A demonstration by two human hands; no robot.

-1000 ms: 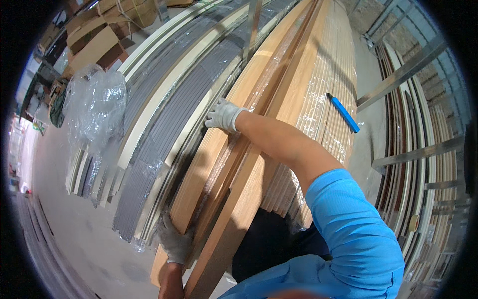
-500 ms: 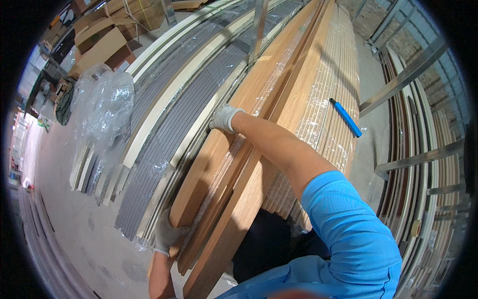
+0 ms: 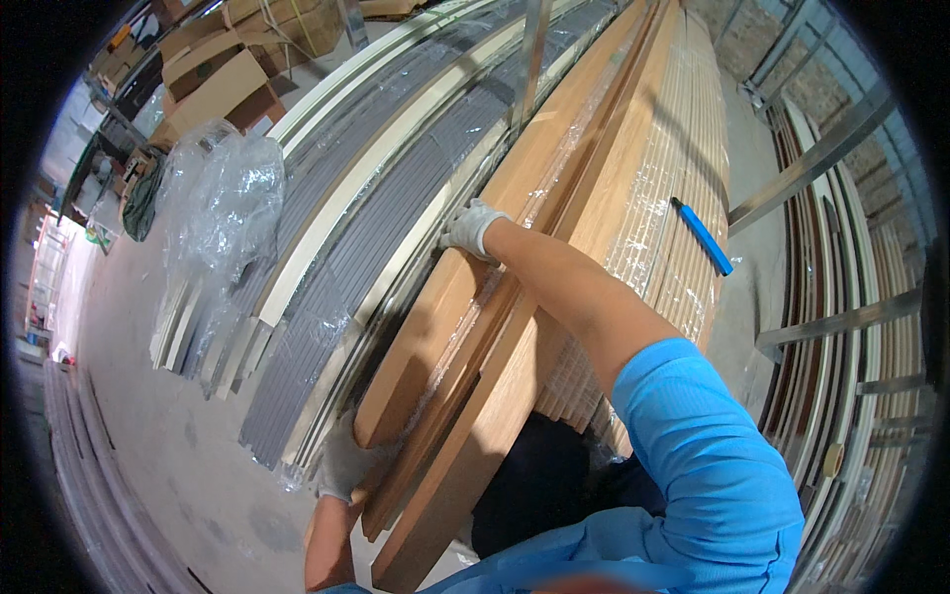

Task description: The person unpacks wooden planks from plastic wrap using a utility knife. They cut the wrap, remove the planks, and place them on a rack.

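The long wooden board (image 3: 435,327), light brown and partly film-wrapped, lay atop a stack of boards (image 3: 663,228). The left hand (image 3: 346,463) gripped its near end; the right hand (image 3: 473,228) clasped its far edge.

Two gloved hands (image 3: 473,228), one blue tool (image 3: 703,236), one plastic bag (image 3: 223,188).

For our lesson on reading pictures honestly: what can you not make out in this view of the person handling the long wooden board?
- Left hand: fingers hidden under the wooden board.
- Right hand: fingertips hidden over the board's far edge.
- Board's far end: lost among the stacked boards.
- Blue tool: too small to identify.
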